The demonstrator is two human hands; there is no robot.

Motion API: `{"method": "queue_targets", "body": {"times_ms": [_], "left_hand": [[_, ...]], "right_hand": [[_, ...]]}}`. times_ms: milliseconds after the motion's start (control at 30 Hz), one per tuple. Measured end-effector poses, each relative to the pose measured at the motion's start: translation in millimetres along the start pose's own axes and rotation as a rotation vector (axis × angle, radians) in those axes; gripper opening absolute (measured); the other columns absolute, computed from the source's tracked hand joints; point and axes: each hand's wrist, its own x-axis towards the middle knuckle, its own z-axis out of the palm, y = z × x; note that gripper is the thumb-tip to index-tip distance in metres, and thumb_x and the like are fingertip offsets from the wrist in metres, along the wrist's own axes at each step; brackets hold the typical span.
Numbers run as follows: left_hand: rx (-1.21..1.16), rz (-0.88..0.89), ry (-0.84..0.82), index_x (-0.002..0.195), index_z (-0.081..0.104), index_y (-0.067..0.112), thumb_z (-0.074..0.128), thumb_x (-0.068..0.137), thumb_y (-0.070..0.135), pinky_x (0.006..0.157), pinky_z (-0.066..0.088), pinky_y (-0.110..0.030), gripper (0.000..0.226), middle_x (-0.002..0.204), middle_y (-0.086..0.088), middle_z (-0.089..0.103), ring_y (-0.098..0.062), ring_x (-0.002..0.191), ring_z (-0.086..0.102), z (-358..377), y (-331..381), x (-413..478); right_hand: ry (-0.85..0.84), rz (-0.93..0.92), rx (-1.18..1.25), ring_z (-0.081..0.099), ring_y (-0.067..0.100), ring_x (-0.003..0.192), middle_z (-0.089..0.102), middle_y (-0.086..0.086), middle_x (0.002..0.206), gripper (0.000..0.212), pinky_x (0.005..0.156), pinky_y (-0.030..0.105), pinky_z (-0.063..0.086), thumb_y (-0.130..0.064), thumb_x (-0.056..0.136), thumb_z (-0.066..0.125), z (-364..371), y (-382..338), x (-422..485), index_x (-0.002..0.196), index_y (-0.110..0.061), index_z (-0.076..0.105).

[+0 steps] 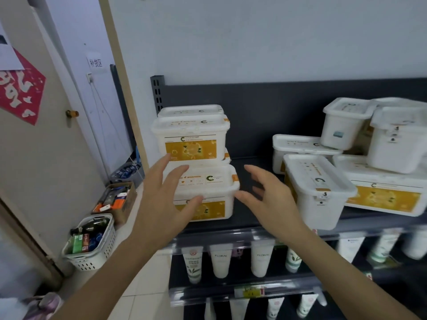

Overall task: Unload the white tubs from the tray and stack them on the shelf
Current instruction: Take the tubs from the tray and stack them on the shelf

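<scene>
The dark shelf [245,215] runs across behind both grips and carries every white tub in view; the tray is not in view. Directly ahead of the left grip [159,199] stands the squared stack [191,139], tubs set lid to base with the yellow labels facing out, probably so they sit level and read from the aisle. To the right of the right grip [270,197] is a looser pile [381,192], some tubs end-on or tilted, which looks unsorted as yet.

The lower front tub [208,188] sits between the two grips. The left grip is spread wide, fingers straight, across its left end. The right grip is open with fingers loosely bent, thumb just beside the tub's right corner. Neither has hold of anything, and I cannot tell whether either touches it. Flanking it this way suits squaring it under the stack.

Below the grips hang white tubes [219,262].
</scene>
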Motion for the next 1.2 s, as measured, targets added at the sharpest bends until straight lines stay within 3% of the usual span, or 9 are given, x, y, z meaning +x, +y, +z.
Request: {"method": "queue_targets", "body": {"times_ms": [200, 367, 500, 633, 833, 1000, 1067, 1133, 1200], "left_hand": [[-0.098, 0.173, -0.075, 0.125, 0.057, 0.020, 0.048, 0.083, 0.051, 0.107, 0.024, -0.021, 0.053, 0.143, -0.001, 0.042, -0.007, 0.131, 0.031, 43.9, 75.9, 15.7], [-0.265, 0.170, -0.239, 0.122, 0.061, 0.020, 0.058, 0.091, 0.036, 0.105, 0.025, -0.012, 0.035, 0.137, 0.006, 0.046, -0.004, 0.128, 0.038, 100.2, 134.5, 42.3], [-0.506, -0.186, -0.326, 0.130, 0.054, 0.018, 0.053, 0.092, 0.037, 0.101, 0.042, -0.031, 0.042, 0.127, 0.006, 0.053, -0.008, 0.118, 0.049, 141.9, 161.6, 93.8], [-0.686, -0.487, -0.501, 0.127, 0.052, 0.021, 0.053, 0.087, 0.040, 0.083, 0.048, -0.028, 0.044, 0.121, 0.007, 0.059, -0.009, 0.105, 0.057, 173.3, 157.4, 121.5], [-0.738, -0.539, -0.488, 0.103, 0.063, 0.020, 0.057, 0.076, 0.039, 0.095, 0.050, -0.044, 0.034, 0.110, -0.004, 0.066, -0.020, 0.102, 0.063, 188.6, 140.4, 105.7], [-0.700, -0.523, -0.458, 0.111, 0.059, 0.026, 0.059, 0.082, 0.055, 0.094, 0.052, -0.038, 0.041, 0.113, 0.006, 0.064, -0.011, 0.105, 0.062, 165.9, 127.7, 80.4], [-0.656, -0.484, -0.435, 0.111, 0.057, 0.024, 0.064, 0.084, 0.044, 0.084, 0.053, -0.027, 0.034, 0.111, 0.008, 0.063, -0.006, 0.101, 0.061, 157.6, 127.8, 72.8], [-0.630, -0.462, -0.390, 0.111, 0.056, 0.023, 0.071, 0.081, 0.035, 0.071, 0.049, -0.017, 0.036, 0.107, 0.011, 0.063, -0.004, 0.098, 0.061, 152.2, 133.0, 67.5], [-0.641, -0.461, -0.337, 0.109, 0.057, 0.025, 0.077, 0.075, 0.029, 0.068, 0.049, -0.016, 0.040, 0.105, 0.012, 0.064, -0.004, 0.096, 0.063, 148.5, 137.3, 63.5]], "right_hand": [[0.335, -0.220, -0.310, 0.047, 0.005, 0.118, 0.061, 0.004, 0.127, 0.032, 0.100, 0.021, 0.041, -0.014, 0.086, 0.070, -77.0, 29.8, -23.9, 0.117, -0.009, 0.067], [0.335, -0.226, -0.461, 0.059, 0.034, 0.114, 0.064, 0.017, 0.120, 0.034, 0.097, 0.040, 0.043, -0.019, 0.079, 0.067, -112.0, 74.4, -31.8, 0.108, -0.003, 0.070], [0.246, -0.322, -0.506, 0.052, 0.030, 0.117, 0.066, 0.015, 0.114, 0.027, 0.104, 0.035, 0.039, -0.014, 0.076, 0.070, -108.3, 102.7, -33.8, 0.102, -0.006, 0.071], [0.237, -0.309, -0.407, 0.060, 0.036, 0.110, 0.066, 0.016, 0.113, 0.024, 0.096, 0.045, 0.045, -0.006, 0.074, 0.065, -124.6, 114.5, -30.8, 0.096, -0.006, 0.072], [0.303, -0.117, -0.262, 0.053, 0.031, 0.119, 0.054, 0.010, 0.131, 0.032, 0.094, 0.047, 0.050, -0.003, 0.082, 0.071, -158.1, 136.8, -48.7, 0.112, -0.014, 0.070], [0.255, 0.136, -0.016, 0.046, -0.015, 0.111, 0.046, -0.022, 0.130, 0.065, 0.091, 0.016, 0.044, -0.029, 0.076, 0.075, -150.2, 125.9, -65.9, 0.130, -0.043, 0.042], [0.229, 0.165, 0.026, 0.051, -0.011, 0.111, 0.051, -0.027, 0.125, 0.062, 0.087, 0.014, 0.045, -0.029, 0.077, 0.075, -144.0, 123.5, -61.9, 0.127, -0.046, 0.043], [0.250, 0.202, 0.012, 0.055, 0.001, 0.111, 0.056, -0.018, 0.124, 0.063, 0.090, 0.022, 0.050, -0.028, 0.080, 0.073, -138.8, 121.0, -56.3, 0.137, -0.032, 0.045], [0.293, 0.217, 0.015, 0.059, 0.001, 0.103, 0.060, -0.016, 0.118, 0.063, 0.086, 0.015, 0.052, -0.026, 0.084, 0.070, -135.3, 118.0, -52.5, 0.141, -0.024, 0.045]]}}
